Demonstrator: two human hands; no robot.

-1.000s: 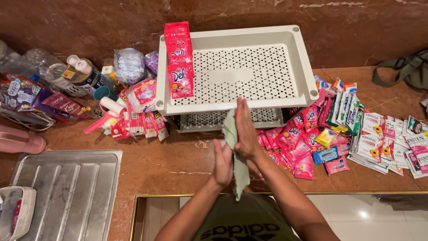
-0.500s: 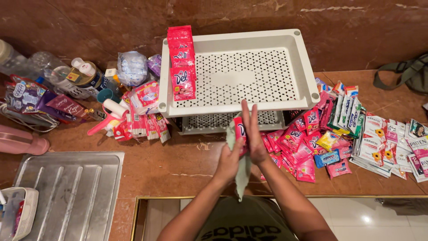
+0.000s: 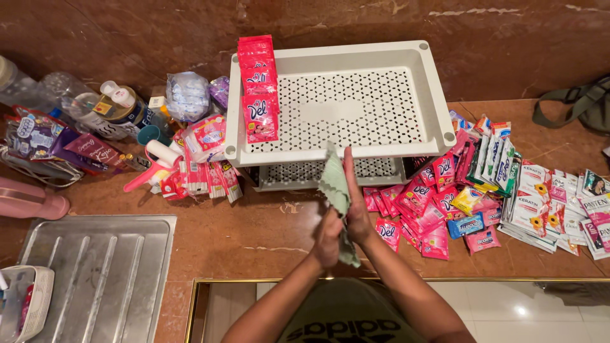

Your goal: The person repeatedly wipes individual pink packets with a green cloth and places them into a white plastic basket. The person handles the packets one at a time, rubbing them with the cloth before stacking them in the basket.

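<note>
— What did the hands have between them?

— A pale green cloth (image 3: 337, 190). The left hand (image 3: 328, 236) was clenched on its lower half; the right hand (image 3: 354, 209) lay flat against it with the fingers straight, palm pressing the fabric toward the left. So both grips were closed on the cloth, held upright above the counter (image 3: 254, 235).

— How would that be done well?

— I'd judge: keep the lower grip firm and let the flat palm slide evenly, so the cloth doesn't bunch.

— What lay around the grip?

— Just beyond it stood a white perforated tray rack (image 3: 438, 95), with a strip of red sachets (image 3: 259, 89) draped over its edge. To the right of the grip lay a heap of pink sachets (image 3: 426, 203), close enough that the hanging end might catch them. Bottles (image 3: 121, 105) stood well off to the left, beyond a metal draining tray (image 3: 95, 273).
</note>
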